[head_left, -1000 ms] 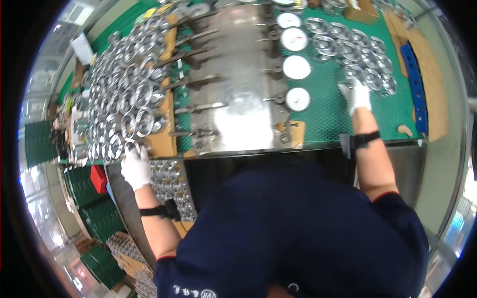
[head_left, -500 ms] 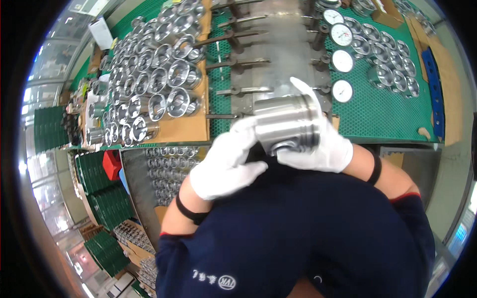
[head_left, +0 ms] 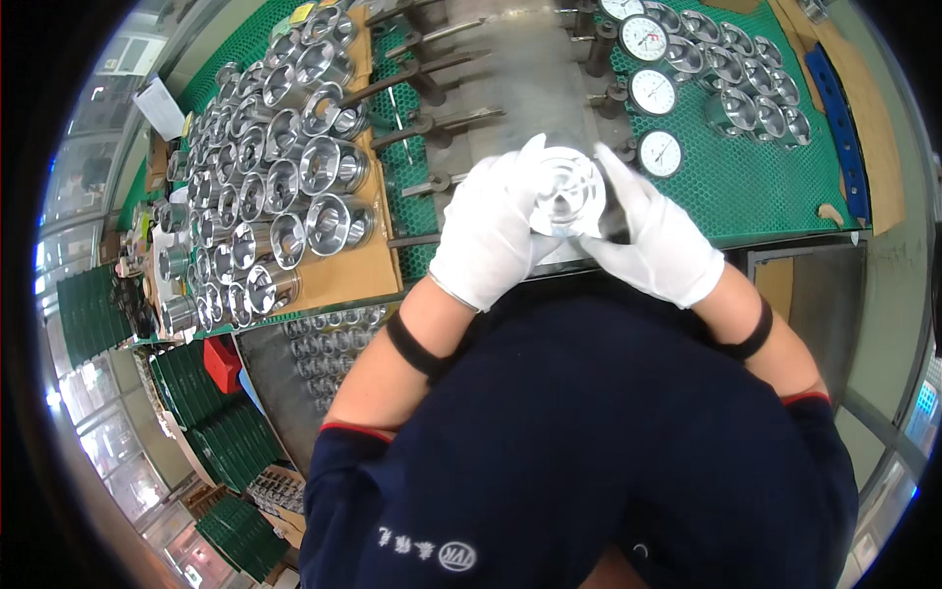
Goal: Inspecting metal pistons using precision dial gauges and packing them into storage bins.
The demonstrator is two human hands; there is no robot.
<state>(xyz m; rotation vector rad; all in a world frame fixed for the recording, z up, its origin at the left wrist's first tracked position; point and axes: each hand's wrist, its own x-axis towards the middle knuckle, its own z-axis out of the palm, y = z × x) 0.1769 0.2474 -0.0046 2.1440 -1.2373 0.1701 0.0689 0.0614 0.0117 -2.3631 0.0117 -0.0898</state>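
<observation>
A shiny metal piston (head_left: 569, 192) is upright in front of me, its round face toward me, blurred by motion. My white-gloved left hand (head_left: 494, 224) grips it from the left side. Around its right side, my gloved right hand (head_left: 659, 234) is spread, thumb below and fingers above, with a dark gap between palm and piston. Whether the right fingertips touch it I cannot tell. Just beyond the hands lies a worn steel plate (head_left: 535, 93), and a dial gauge (head_left: 659, 154) stands on its right.
Several rows of pistons (head_left: 283, 185) stand on cardboard (head_left: 339, 270) at the left, with more pistons (head_left: 751, 88) at the right on green matting (head_left: 726, 196). Metal rods on posts (head_left: 432, 128) line the plate's left. A blue perforated bar (head_left: 837, 128) lies far right. Green crates (head_left: 201, 393) are stacked lower left.
The piston has turned from lying sideways to upright and moved away from my body. My left hand has closed on it; my right hand has loosened from its wrap.
</observation>
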